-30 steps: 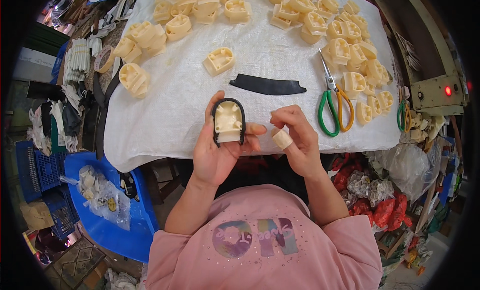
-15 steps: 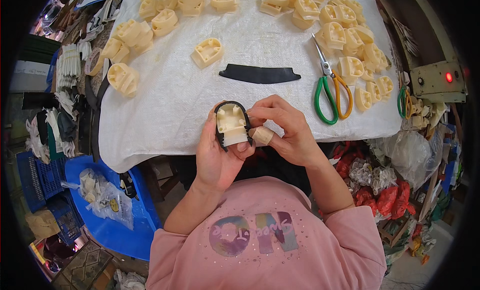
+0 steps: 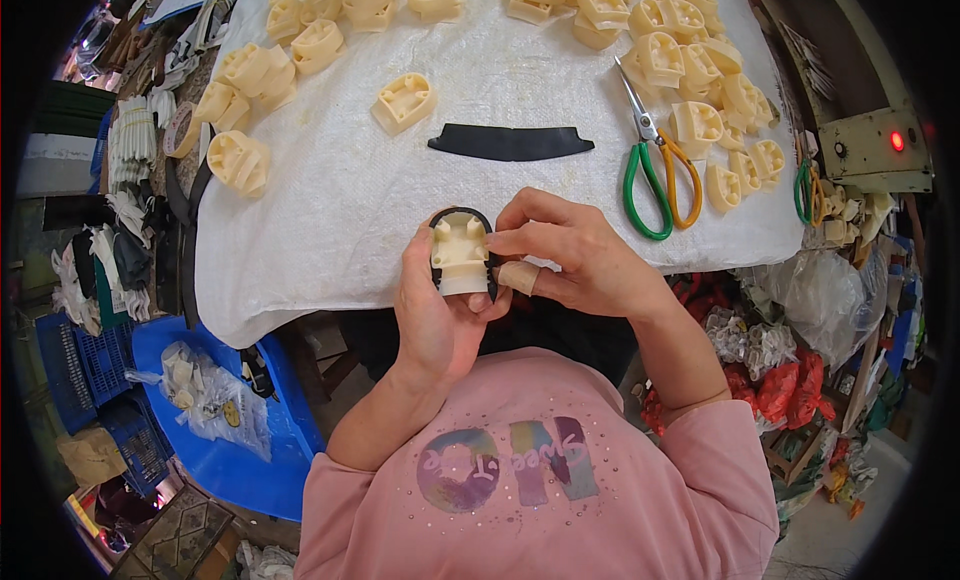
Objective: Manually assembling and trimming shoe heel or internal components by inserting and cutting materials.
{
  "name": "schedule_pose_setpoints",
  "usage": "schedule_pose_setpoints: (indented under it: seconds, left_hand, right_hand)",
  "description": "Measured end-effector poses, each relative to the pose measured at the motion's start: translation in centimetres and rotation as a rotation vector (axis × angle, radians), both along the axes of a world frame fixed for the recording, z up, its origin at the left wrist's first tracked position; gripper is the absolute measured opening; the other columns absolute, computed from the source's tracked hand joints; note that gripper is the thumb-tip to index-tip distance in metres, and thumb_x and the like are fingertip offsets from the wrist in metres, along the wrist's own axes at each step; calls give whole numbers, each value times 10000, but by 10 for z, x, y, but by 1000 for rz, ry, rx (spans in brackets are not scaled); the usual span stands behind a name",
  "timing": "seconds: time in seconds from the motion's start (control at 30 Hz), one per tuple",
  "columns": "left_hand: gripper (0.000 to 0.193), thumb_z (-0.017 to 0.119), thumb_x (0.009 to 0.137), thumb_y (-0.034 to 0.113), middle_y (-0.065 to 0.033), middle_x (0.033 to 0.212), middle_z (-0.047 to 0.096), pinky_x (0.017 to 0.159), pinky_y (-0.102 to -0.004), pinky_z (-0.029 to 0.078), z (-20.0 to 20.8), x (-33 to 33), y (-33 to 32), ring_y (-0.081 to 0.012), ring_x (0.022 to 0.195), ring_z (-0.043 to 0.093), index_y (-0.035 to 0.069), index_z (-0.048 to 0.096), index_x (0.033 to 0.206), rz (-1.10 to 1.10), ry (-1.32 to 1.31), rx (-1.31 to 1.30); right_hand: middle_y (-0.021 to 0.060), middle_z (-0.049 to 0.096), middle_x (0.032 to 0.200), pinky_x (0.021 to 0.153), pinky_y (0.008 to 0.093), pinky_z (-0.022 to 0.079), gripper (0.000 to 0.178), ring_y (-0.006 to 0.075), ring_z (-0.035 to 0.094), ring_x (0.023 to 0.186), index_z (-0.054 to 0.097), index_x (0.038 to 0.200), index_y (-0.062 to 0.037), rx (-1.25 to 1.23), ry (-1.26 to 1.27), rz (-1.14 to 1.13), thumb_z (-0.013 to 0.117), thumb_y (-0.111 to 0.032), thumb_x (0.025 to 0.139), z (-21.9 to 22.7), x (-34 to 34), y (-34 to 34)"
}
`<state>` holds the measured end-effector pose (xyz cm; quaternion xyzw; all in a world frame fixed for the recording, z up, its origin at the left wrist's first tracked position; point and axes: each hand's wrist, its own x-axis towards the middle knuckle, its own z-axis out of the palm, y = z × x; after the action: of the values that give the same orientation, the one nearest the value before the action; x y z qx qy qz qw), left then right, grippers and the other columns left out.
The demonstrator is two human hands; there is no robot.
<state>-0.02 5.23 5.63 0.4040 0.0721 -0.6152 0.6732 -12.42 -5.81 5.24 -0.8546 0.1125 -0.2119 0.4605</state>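
My left hand (image 3: 437, 315) is closed around a cream plastic heel-shaped piece (image 3: 461, 242), its hollow side with small posts facing up. A black strip (image 3: 492, 242) wraps around the curved far end and down both sides of this piece. My right hand (image 3: 570, 255) pinches the strip against the piece's right side; its thumb wears a tan covering (image 3: 519, 277). Beyond my hands a second black strip (image 3: 511, 142) lies flat on the white cloth (image 3: 330, 200). Farther left sits a single cream piece (image 3: 405, 101). Scissors (image 3: 648, 145) with green and orange handles lie to the right.
Several cream pieces are heaped at the far left (image 3: 255, 72) and far right (image 3: 690, 70) of the table. Another pair of scissors (image 3: 808, 192) hangs by the right edge, near a box with a red light (image 3: 896, 141). A blue chair (image 3: 210, 460) stands at the lower left.
The right fingers have moved slightly left, onto the piece's right edge. The black strip now sits closer against its sides. The whole table view has shifted a little.
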Motion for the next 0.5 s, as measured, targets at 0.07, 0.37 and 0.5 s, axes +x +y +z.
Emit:
schedule_pose_setpoints:
  seconds: [0.07,0.37,0.5]
  left_hand:
    - [375,313,938,404,7,674,503,447,-241,321,-3,-1,0,-65,485,366,107,540,915,-4,-16,-2]
    - [373,314,952,398,-20,728,509,487,-270,334,-13,-2,0,-112,537,396,97,532,933,-49,-14,-27]
    - [419,302,968,400,-110,905,584,581,-302,385,-19,3,-1,-198,688,479,70,555,1022,-25,168,-197]
  right_hand:
    - [101,566,911,649,321,498,306,244,598,790,615,1005,-44,-58,23,25,700,-33,711,0,0,-2]
    - [111,519,827,644,366,469,223,297,551,765,565,884,-9,-277,47,87,653,-46,683,0,4,-4]
    - [123,560,856,677,350,478,280,292,578,798,568,965,-10,-22,-87,-93,634,6,694,-19,-2,-2]
